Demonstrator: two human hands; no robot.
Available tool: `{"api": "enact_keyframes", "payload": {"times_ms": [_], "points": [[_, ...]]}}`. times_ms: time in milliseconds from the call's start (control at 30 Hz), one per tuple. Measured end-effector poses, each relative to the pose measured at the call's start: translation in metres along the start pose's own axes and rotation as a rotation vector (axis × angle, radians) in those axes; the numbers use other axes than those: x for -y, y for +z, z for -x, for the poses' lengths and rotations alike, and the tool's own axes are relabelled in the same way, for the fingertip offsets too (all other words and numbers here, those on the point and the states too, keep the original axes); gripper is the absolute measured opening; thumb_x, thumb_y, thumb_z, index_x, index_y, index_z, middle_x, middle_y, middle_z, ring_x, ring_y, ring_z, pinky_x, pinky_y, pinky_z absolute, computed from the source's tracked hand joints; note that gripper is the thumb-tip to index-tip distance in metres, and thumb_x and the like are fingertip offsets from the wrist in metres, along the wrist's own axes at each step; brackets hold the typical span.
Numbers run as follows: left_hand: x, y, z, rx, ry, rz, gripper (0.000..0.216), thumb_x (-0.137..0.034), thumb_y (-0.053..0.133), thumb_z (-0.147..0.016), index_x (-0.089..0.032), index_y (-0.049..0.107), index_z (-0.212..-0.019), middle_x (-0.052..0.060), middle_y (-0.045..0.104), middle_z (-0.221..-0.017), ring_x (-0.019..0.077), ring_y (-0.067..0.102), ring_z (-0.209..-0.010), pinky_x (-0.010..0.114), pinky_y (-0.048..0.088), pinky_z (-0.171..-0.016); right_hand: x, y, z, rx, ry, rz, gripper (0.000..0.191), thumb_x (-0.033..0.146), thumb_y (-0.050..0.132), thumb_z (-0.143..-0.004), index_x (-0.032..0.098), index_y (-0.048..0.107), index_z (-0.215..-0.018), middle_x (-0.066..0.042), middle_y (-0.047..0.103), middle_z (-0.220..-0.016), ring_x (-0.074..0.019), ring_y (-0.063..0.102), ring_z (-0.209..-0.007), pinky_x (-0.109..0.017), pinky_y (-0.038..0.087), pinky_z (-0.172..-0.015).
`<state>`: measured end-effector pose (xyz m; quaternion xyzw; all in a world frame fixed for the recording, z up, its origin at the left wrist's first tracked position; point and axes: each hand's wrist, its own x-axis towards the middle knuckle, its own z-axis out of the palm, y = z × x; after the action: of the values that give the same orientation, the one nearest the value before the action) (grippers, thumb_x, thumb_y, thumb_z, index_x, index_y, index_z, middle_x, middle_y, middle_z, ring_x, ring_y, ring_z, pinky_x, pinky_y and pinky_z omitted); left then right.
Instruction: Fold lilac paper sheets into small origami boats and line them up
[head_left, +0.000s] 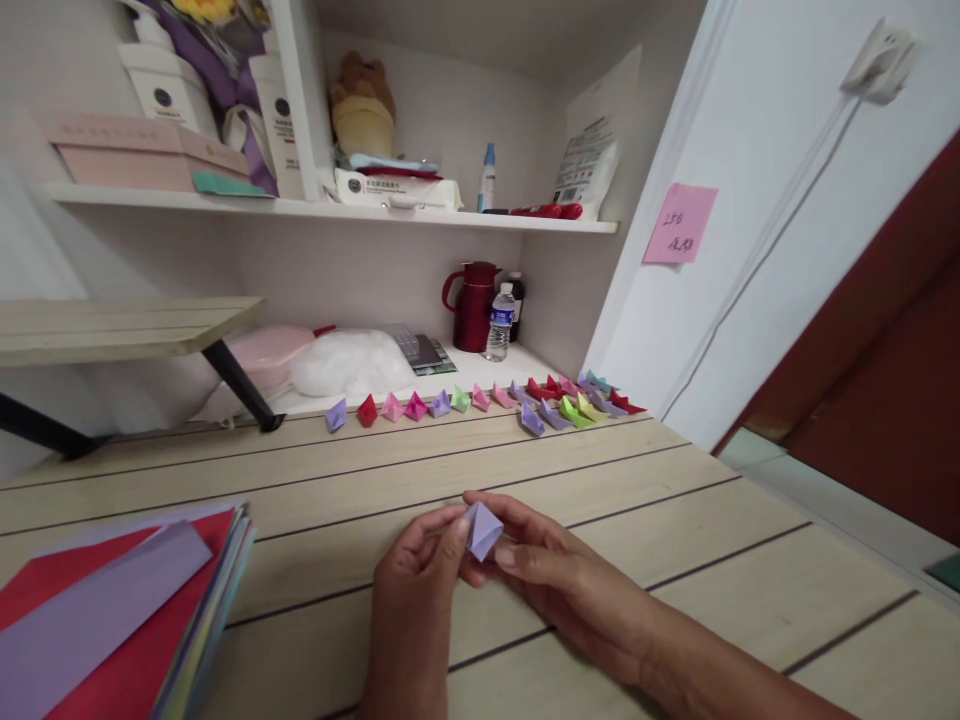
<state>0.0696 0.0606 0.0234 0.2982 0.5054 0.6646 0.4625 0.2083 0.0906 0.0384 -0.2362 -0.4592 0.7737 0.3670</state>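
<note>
1. While the left hand (420,560) pinches its left side between thumb and fingertips, a small folded lavender paper piece (484,530) sits between the two hands, over the middle of the table.
2. On the other side, the right hand (551,560) curves around the paper — index finger along its upper edge, thumb at its lower right; whether these fingers grip it or merely steady it, I cannot tell.
3. Beneath both hands spreads a pale wood-look table (750,560) crossed by dark lines.
4. To the left lies a stack of coloured paper sheets (161,640), red near the top, with a long lavender paper strip (112,620) over it.
5. Along the table's far edge stand small folded paper boats (460,399) (lavender, red, pink and green among them) — spaced out at left, crowded together at right.
6. At the far left is a raised wooden stand (112,328) on black legs.
7. Behind the boats, a dark red handled jug (472,310) stands beside a clear plastic bottle with a blue label (497,325).
8. Farther right, a pink handwritten paper note (681,224) sticks to the white surface.
</note>
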Motion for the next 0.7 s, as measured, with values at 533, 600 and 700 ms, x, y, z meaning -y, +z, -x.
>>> {"api": "enact_keyframes", "payload": {"times_ms": [533,600,700], "points": [[0.0021,-0.0016,0.0043,-0.086,0.091,-0.229,0.054,-0.047,0.077,-0.068,-0.020,0.065,-0.113,0.001,0.074,-0.068,0.0199,0.071,-0.070,0.029,0.054,-0.070,-0.0055,0.0029,-0.0035,-0.272,0.005,0.027,0.034,0.038,0.088,-0.065,0.014,0.067,-0.077,-0.004,0.069,-0.074,-0.0139,0.064,-0.069,-0.026,0.050,-0.071],[0.0005,-0.0009,0.0041,-0.091,0.093,-0.217,0.052,-0.045,0.078,-0.067,-0.019,0.067,-0.111,0.000,0.074,-0.066,0.0195,0.070,-0.069,0.029,0.054,-0.071,-0.0043,0.0011,-0.0041,-0.268,-0.005,0.078,0.035,0.042,0.086,-0.067,0.014,0.067,-0.076,-0.004,0.068,-0.071,-0.0137,0.063,-0.068,-0.025,0.049,-0.068],[-0.0005,-0.0005,0.0045,-0.118,0.100,-0.216,0.050,-0.045,0.078,-0.067,-0.020,0.067,-0.109,0.001,0.074,-0.067,0.0213,0.071,-0.072,0.030,0.053,-0.072,-0.0043,0.0007,-0.0038,-0.252,-0.030,0.129,0.042,0.056,0.076,-0.076,0.015,0.067,-0.080,-0.005,0.068,-0.074,-0.0146,0.064,-0.068,-0.027,0.049,-0.069]]}}
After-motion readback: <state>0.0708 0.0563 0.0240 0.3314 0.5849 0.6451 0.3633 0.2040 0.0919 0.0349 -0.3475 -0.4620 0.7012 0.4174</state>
